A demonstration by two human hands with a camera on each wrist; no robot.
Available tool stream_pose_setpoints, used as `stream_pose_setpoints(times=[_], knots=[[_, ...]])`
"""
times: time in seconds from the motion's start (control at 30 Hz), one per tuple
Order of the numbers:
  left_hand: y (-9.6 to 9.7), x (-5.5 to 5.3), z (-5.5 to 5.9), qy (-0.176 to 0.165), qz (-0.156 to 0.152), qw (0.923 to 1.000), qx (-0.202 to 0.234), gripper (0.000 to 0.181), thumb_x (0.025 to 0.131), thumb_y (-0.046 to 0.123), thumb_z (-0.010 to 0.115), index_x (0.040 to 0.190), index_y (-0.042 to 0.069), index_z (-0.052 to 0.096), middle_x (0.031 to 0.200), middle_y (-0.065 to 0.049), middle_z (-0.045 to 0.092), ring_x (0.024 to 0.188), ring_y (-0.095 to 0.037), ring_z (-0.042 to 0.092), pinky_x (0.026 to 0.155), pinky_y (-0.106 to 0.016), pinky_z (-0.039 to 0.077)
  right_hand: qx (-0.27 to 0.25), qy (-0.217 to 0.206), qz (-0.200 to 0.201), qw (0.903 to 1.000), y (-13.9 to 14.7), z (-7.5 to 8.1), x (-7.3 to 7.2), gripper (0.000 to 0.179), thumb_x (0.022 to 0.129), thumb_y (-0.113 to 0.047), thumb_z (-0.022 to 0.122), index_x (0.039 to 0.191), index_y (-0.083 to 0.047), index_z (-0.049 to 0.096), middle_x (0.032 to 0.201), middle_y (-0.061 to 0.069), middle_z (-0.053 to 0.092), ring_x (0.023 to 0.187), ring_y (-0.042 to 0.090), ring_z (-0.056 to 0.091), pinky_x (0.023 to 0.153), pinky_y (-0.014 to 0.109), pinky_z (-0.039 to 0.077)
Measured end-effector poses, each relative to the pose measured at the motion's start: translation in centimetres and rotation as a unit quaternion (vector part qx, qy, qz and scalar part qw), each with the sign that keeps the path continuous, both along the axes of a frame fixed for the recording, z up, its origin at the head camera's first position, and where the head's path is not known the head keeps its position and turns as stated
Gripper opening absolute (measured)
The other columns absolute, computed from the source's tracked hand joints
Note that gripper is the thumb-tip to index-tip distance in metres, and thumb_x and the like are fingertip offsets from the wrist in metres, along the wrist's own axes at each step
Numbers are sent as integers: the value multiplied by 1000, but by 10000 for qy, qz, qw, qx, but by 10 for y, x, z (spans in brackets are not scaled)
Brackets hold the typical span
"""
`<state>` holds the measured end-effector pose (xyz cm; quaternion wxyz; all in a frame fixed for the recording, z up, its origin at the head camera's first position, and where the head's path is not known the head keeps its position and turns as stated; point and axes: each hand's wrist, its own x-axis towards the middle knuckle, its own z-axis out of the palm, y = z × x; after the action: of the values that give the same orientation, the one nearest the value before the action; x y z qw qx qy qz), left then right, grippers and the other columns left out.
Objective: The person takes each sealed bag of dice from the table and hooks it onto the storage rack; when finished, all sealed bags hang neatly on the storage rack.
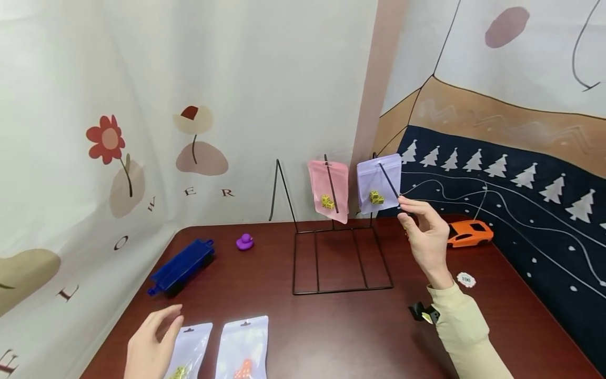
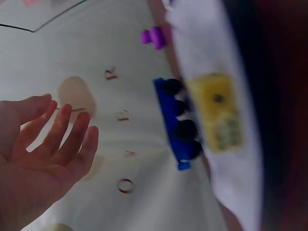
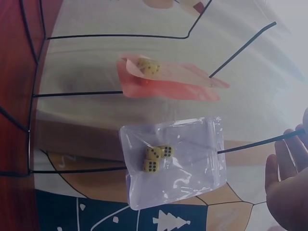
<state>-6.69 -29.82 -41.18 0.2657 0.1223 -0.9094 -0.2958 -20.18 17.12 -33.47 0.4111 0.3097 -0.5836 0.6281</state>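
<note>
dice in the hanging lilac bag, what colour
The dice are yellow with black pips, clearest in the right wrist view.

white flower-print backdrop (image 1: 284, 79) | navy tree-print panel (image 1: 521, 205) at right | glossy red-brown tabletop (image 1: 341, 331)

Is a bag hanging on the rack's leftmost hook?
No, that hook is bare, while the pink bag and lavender bag hang on the other two.

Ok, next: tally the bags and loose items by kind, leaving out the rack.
Bags hanging on the rack (pink bag, lavender bag): 2
Bags lying on the table (left bag, right bag): 2
Purple duck: 1
Orange toy car: 1
Blue wheeled toy: 1
Round token marked 100: 1
Total: 8
</note>
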Motion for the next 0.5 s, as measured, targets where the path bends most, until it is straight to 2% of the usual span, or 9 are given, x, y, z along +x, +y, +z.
stream_pose_setpoints(times=[0.07,0.17,0.3,0.37,0.43,0.5], knots=[[-6,4,-7,-225,168,9996,97,23,85,3,70,107,8,69,97,-7,66,77,21,43,65,5,36,34,-23,33,10000,-3,1,0,19,80,22,62,98,22,60,108,31,61,109,29,58,100,34,44],[-14,9,-14,-356,420,9980,313,24,84,2,70,107,6,69,96,-11,67,72,22,42,61,4,36,75,-72,27,9999,-6,2,-1,21,78,26,60,99,22,60,109,31,60,108,29,58,99,33,44],[-28,13,-23,-753,645,9944,372,25,83,2,70,107,2,68,95,-17,66,67,20,40,56,2,36,155,-132,-10,9998,-11,2,-1,23,77,29,59,99,24,58,108,32,60,108,28,58,99,33,44],[-37,14,-27,-1016,612,9925,301,26,82,5,71,108,0,67,96,-19,66,70,9,52,56,-3,43,165,-157,-34,9997,-12,1,-1,23,76,29,58,98,24,57,108,32,60,108,28,58,99,33,44],[-48,14,-31,-1462,436,9882,153,30,84,10,70,111,-3,65,99,-22,64,78,-11,63,61,-16,53,140,-188,-46,9997,-13,0,0,23,76,29,58,99,25,57,108,33,59,109,28,58,99,32,44],[-60,12,-34,-1917,245,9811,14,37,84,18,70,113,-4,62,103,-25,62,91,-33,63,72,-33,56,104,-213,-38,9997,-13,-1,0,22,76,29,58,98,25,57,108,34,59,109,28,58,99,32,44]])
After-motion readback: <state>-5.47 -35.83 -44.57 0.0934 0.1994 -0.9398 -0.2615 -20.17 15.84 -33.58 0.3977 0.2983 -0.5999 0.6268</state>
